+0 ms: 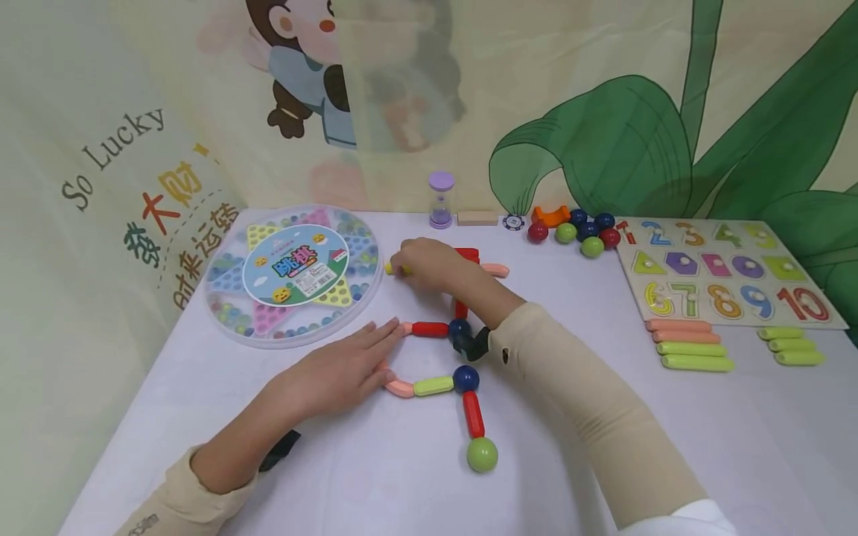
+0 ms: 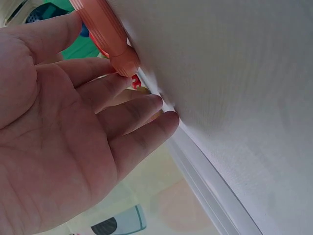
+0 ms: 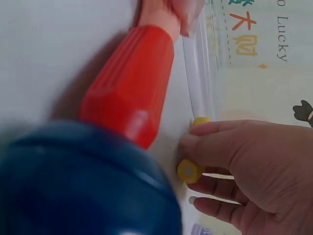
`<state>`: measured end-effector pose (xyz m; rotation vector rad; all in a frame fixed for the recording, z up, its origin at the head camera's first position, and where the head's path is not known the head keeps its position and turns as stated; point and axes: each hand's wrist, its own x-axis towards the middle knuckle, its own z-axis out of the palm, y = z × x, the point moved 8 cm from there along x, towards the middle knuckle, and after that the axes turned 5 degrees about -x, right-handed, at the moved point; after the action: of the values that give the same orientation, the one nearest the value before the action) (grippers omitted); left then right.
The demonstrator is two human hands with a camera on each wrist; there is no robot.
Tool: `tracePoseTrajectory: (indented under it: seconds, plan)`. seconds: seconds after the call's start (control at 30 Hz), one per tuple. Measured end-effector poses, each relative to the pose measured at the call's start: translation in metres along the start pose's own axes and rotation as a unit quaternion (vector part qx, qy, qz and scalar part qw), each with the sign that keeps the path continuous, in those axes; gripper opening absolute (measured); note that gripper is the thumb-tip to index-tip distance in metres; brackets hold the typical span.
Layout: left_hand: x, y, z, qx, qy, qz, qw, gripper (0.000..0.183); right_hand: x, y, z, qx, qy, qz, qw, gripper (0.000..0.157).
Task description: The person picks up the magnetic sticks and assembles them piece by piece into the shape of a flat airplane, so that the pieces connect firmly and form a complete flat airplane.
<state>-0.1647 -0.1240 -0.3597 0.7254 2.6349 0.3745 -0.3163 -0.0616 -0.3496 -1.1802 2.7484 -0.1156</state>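
Note:
My left hand (image 1: 338,376) lies over the left end of a shape made of rods and balls. Its outstretched fingers touch a curved pink rod (image 1: 401,388), close by the thumb in the left wrist view. This rod joins a light green rod (image 1: 434,385), a blue ball (image 1: 465,379), a red rod (image 1: 473,415) and a green ball (image 1: 482,455). Above it, another red rod (image 1: 429,330) meets a second blue ball (image 3: 93,181). Farther back, my right hand (image 1: 429,264) pinches a short yellow rod (image 3: 190,171) between thumb and fingers. My right forearm partly hides more red rods (image 1: 467,254).
A round Chinese checkers box (image 1: 295,275) sits left of the right hand. Behind stand a purple hourglass (image 1: 440,201) and a wooden block (image 1: 477,218). Loose balls (image 1: 592,246), a number puzzle board (image 1: 727,272) and spare pink and green rods (image 1: 697,363) lie at right.

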Motion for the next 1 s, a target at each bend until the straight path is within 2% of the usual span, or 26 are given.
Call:
tracePoseTrajectory:
  seconds: [0.07, 0.13, 0.2, 0.23, 0.27, 0.3, 0.33, 0.43, 0.47, 0.5, 0.53, 0.57, 0.6, 0.63, 0.67, 0.73, 0.8, 0.87, 1.0]
  plan:
    - [0.000, 0.000, 0.000, 0.002, 0.001, 0.000, 1.0000, 0.066, -0.005, -0.001, -0.003, 0.009, 0.015, 0.006, 1.000, 0.015]
    - [0.000, 0.000, 0.000, 0.001, 0.001, -0.002, 1.0000, 0.066, -0.015, -0.002, -0.010, 0.041, 0.032, 0.011, 0.999, 0.016]
    - [0.000, 0.000, 0.000, 0.001, 0.000, -0.001, 1.0000, 0.066, -0.032, -0.003, -0.017, 0.116, 0.047, 0.010, 0.992, 0.022]
    - [0.000, 0.001, 0.000, 0.001, -0.001, 0.000, 1.0000, 0.066, -0.042, -0.004, -0.020, 0.174, 0.051, 0.004, 0.983, 0.025]
    - [0.000, 0.001, 0.000, 0.001, -0.001, 0.001, 1.0000, 0.066, -0.053, -0.005, -0.023, 0.238, 0.051, -0.007, 0.970, 0.028]
    - [0.000, 0.001, 0.000, 0.001, -0.001, 0.002, 1.0000, 0.066, -0.065, -0.007, -0.025, 0.304, 0.049, -0.020, 0.951, 0.032]
    - [0.000, 0.002, -0.001, 0.002, -0.001, 0.004, 1.0000, 0.066, -0.077, -0.007, -0.025, 0.368, 0.045, -0.033, 0.928, 0.034]
    - [-0.001, 0.003, -0.002, 0.004, 0.002, 0.007, 1.0000, 0.066, -0.111, -0.007, -0.020, 0.537, 0.010, -0.048, 0.842, 0.037]
    - [-0.001, 0.002, -0.003, 0.004, 0.003, 0.006, 1.0000, 0.066, -0.122, -0.007, -0.018, 0.566, 0.001, -0.048, 0.823, 0.036]
    - [-0.001, 0.002, -0.003, 0.003, 0.004, 0.005, 1.0000, 0.066, -0.132, -0.007, -0.014, 0.586, -0.007, -0.045, 0.809, 0.034]
    - [-0.001, 0.002, -0.003, 0.003, 0.004, 0.003, 1.0000, 0.066, -0.142, -0.007, -0.010, 0.597, -0.015, -0.042, 0.801, 0.033]
    - [-0.002, 0.001, -0.003, 0.003, 0.004, 0.002, 1.0000, 0.066, -0.151, -0.009, -0.006, 0.602, -0.026, -0.039, 0.797, 0.032]
    - [-0.002, 0.001, -0.003, 0.005, 0.003, 0.001, 1.0000, 0.066, -0.160, -0.010, -0.001, 0.592, -0.035, -0.034, 0.805, 0.033]
    - [-0.002, 0.000, -0.002, 0.007, 0.003, -0.001, 1.0000, 0.066, -0.169, -0.012, 0.003, 0.570, -0.043, -0.032, 0.820, 0.035]
    - [-0.002, 0.000, -0.002, 0.009, 0.003, -0.001, 1.0000, 0.066, -0.177, -0.014, 0.008, 0.537, -0.054, -0.026, 0.842, 0.036]
    - [-0.001, -0.001, -0.001, 0.011, 0.003, 0.001, 0.9999, 0.066, -0.192, -0.017, 0.018, 0.472, -0.078, -0.013, 0.878, 0.034]
    - [-0.001, 0.000, -0.001, 0.011, 0.003, 0.004, 0.9999, 0.066, -0.206, -0.020, 0.025, 0.409, -0.102, -0.003, 0.907, 0.030]
    - [-0.001, 0.000, -0.001, 0.011, 0.003, 0.004, 0.9999, 0.066, -0.218, -0.024, 0.030, 0.369, -0.120, -0.005, 0.922, 0.022]
    - [-0.001, -0.001, -0.001, 0.011, 0.002, 0.001, 0.9999, 0.066, -0.236, -0.033, 0.035, 0.345, -0.140, -0.021, 0.928, 0.013]
